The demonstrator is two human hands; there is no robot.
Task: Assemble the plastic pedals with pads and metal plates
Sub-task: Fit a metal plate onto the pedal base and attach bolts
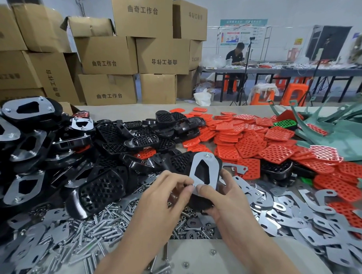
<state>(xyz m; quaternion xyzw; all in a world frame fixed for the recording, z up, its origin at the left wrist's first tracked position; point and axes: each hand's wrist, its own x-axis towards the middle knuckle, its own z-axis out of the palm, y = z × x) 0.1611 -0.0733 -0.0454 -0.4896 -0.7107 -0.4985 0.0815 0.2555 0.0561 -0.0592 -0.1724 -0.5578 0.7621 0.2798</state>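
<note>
A black plastic pedal [198, 202] stands tilted at the table's centre with a grey metal plate [213, 168] lying on its face; one bolt shows at the plate's top. My right hand [221, 196] grips the pedal from the right, thumb pressed on the plate's lower edge. My left hand [168, 189] pinches something small at the plate's lower left corner; what it is I cannot make out. Loose black pedals [104, 187] lie to the left. Red pads [249, 145] spread to the right. Loose metal plates [296, 220] and bolts [103, 226] cover the near table.
Finished pedals with plates [29, 111] are stacked at far left. Green metal parts [330, 129] sit at the right rear. Cardboard boxes [109, 54] stand behind the table. A person [236, 54] sits at a far bench beside orange stools [296, 93].
</note>
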